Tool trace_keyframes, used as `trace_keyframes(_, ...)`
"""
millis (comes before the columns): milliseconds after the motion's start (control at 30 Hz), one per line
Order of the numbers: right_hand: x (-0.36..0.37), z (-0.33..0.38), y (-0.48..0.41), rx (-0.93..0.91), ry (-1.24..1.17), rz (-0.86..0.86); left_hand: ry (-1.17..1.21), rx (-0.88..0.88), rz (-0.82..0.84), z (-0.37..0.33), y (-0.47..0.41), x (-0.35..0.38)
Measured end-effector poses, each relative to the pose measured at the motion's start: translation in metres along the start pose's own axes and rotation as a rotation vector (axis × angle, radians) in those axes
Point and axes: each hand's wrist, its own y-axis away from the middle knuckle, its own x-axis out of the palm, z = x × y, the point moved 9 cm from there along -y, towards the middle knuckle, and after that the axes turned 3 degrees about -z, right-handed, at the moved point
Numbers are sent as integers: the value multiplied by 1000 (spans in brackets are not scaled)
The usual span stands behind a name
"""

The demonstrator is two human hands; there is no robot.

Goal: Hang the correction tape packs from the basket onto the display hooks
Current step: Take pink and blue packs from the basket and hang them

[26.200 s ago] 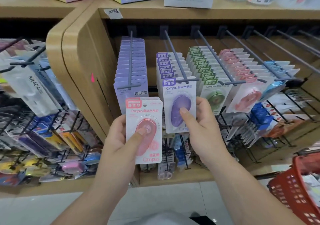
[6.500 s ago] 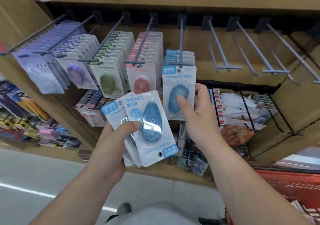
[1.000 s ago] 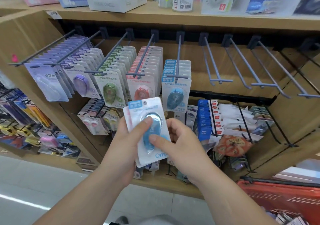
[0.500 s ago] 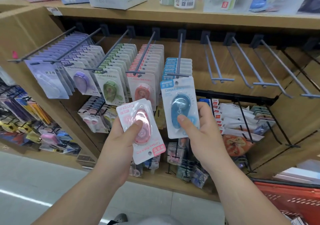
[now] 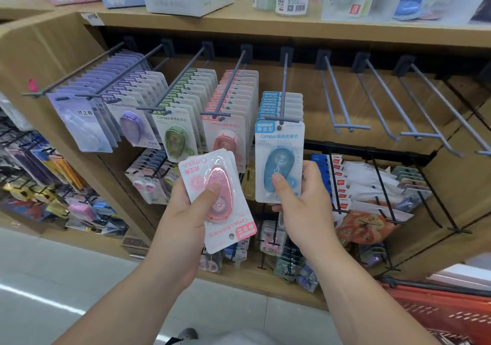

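My right hand [image 5: 300, 198] grips a blue correction tape pack [image 5: 279, 158] by its lower part, upright, with its hang hole right at the tip of the hook [image 5: 283, 89] that carries the other blue packs. My left hand [image 5: 191, 206] holds a small stack of pink correction tape packs [image 5: 218, 201] upside down, thumb on the front blister, below the hook with the red packs [image 5: 228, 132]. Purple and green packs hang on the hooks further left. The red basket [image 5: 441, 315] shows at the bottom right corner.
Three bare double hooks [image 5: 342, 105] jut out to the right of the blue row. A black wire rack [image 5: 372, 185] with other stationery hangs below. A wooden shelf [image 5: 265, 25] above carries clocks and boxes. More hanging goods fill the left bay.
My right hand has lifted the blue pack up to the tip of the blue row's hook. My left hand keeps the pink packs in about the same place.
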Motion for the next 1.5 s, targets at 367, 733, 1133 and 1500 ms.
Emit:
trace_keyframes(367, 16, -22, -31, 75, 190, 60, 4, -6, -10, 0, -4, 2)
trace_keyframes(733, -16, -10, -5, 37, 212, -146, 7, 7, 32, -8, -3, 3)
trace_keyframes(1133, 48, 22, 39, 223, -67, 303, 25, 53, 33, -10, -4, 2)
trace_keyframes(1500, 66, 26, 37, 358, -194, 208, 19, -23, 201, -20, -32, -29)
